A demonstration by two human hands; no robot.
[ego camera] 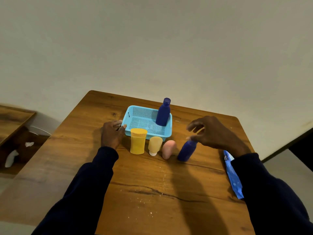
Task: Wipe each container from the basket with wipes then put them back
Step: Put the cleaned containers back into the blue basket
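Head view gives us the blue basket point(153, 136) between our hands, a tall blue bottle point(163, 114) upright in its corner towards the right hand point(215, 131). Our left hand point(111, 133) lies curled against the basket's near corner; whether it grips, we cannot tell. Before the basket stand a yellow container point(137, 141), yellow tube point(155, 144), pink container point(167, 149) and short blue bottle point(187, 150), the last just under the right hand's spread, empty fingers. A wipes pack point(232, 175) lies on the tabletop point(152, 192) beside the right sleeve

Head-worn view, down onto table point(152, 184)
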